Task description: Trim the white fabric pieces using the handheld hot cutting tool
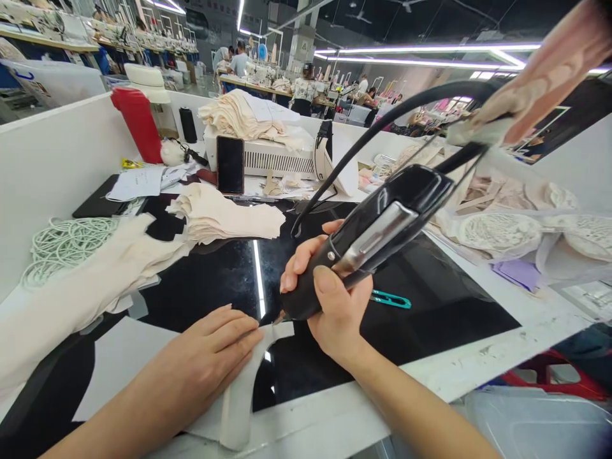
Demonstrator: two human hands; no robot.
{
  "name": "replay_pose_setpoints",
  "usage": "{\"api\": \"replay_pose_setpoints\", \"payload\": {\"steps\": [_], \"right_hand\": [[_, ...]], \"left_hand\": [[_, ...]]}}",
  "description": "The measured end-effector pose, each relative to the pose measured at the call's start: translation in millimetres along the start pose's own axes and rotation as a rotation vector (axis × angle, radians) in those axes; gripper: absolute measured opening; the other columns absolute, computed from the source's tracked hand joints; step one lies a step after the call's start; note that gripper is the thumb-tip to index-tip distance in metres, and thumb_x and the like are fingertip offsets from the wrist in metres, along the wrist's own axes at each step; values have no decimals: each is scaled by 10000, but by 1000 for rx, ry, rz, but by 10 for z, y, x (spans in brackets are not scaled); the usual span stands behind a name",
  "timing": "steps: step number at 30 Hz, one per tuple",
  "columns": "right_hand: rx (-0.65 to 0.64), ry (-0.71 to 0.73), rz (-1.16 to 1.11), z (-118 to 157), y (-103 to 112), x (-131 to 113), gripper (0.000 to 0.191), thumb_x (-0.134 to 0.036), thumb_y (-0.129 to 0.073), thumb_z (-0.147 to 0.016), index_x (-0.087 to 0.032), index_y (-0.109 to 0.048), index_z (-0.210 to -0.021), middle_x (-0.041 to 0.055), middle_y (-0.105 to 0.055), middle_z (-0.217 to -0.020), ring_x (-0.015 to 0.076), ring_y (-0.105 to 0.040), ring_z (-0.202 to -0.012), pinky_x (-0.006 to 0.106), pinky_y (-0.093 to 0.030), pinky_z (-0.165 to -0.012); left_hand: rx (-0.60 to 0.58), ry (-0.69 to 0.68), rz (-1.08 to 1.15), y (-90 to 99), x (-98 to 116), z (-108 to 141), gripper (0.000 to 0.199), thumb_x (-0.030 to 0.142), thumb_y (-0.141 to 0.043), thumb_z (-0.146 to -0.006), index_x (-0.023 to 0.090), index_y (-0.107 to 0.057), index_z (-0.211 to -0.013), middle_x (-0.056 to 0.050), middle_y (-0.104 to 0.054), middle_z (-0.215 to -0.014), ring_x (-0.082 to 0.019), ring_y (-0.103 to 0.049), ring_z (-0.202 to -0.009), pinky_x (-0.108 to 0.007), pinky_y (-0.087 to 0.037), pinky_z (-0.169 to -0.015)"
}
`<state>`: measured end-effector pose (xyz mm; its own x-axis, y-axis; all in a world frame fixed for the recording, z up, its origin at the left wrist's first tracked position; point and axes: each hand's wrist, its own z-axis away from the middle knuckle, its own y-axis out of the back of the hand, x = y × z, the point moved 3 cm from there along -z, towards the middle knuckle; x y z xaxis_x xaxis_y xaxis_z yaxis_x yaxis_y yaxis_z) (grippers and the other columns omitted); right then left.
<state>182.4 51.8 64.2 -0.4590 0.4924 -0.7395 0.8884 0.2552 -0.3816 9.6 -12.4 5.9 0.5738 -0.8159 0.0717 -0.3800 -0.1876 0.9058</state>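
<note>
Now one cutter [367,237] slants above the table [444,312], long axis running upper right to lower left, tip down at one cloth [241,395]. Right grip [340,313] wraps it; left grip [215,350] lies flat, fingers straight, on the cloth; one snips [393,299] rests to the right.

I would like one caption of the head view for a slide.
Right hand grips a black handheld tool; left hand lies on a pale piece over a glossy black surface.

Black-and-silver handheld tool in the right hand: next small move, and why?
Probably ease the black-and-silver handheld tool slightly along the pale curved fabric piece. The right hand grips it with its tip at the fabric's far end; the left hand lies on the fabric, seemingly steadying it. Whether the tip touches is unclear.
</note>
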Motion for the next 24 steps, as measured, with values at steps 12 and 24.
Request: {"api": "replay_pose_setpoints", "payload": {"steps": [12, 24], "right_hand": [[65, 3, 59, -2, 136, -44, 421, -393, -766, -887, -294, -501, -1199, -66, -617, -810, 124, -593, -567, 309, -498, -554], [51, -27, -36, 51, 73, -154, 388, -362, -776, -881, -300, -528, -1173, -54, -635, -816, 125, -604, -577, 286, -522, -532]], "left_hand": [[12, -14, 40, 49, -6, -29, 337, 129, -369, -1103, 162, -662, -1267, -42, -736, -1178, -169, -666, -1123, -377, -445, -1165], [16, -30, 5, 77, 0, -63, 347, 135, -355, -1108, 150, -668, -1257, -47, -732, -1141, -173, -657, -1095, -363, -455, -1135]]}}
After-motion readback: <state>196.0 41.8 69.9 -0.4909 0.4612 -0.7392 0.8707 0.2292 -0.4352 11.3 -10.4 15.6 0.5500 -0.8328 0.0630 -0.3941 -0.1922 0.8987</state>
